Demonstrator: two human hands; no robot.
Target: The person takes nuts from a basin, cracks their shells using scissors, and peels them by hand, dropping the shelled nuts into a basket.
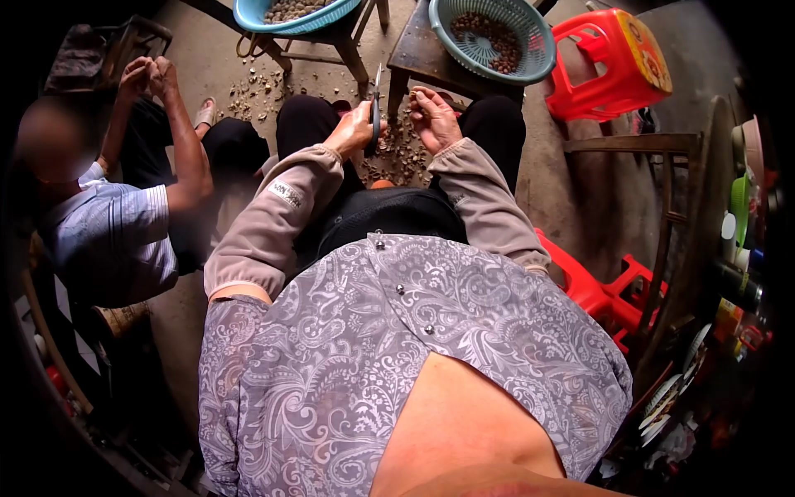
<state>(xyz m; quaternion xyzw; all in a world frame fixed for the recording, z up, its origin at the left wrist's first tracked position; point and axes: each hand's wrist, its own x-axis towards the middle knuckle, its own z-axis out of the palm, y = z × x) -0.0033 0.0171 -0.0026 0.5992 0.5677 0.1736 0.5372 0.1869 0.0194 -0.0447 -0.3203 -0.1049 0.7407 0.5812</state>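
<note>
My left hand [351, 132] is closed around dark-handled scissors [375, 124], whose narrow blades point forward, away from me. Beside it, my right hand [436, 123] has its thumb and fingers pinched together on a small pale piece, too small to name. The hands are apart, above my knees. Just ahead of the right hand, a blue-green plastic basket [473, 60] of small brown nuts or seeds [499, 58] rests on a dark wooden stool [418, 54].
A light blue basin [286, 26] with pale pieces stands on another stool. Shell-like scraps [399, 156] litter the floor. On the left sits another person [112, 224], hands raised together. Red plastic stools [580, 74] and a wooden chair [633, 143] are to the right.
</note>
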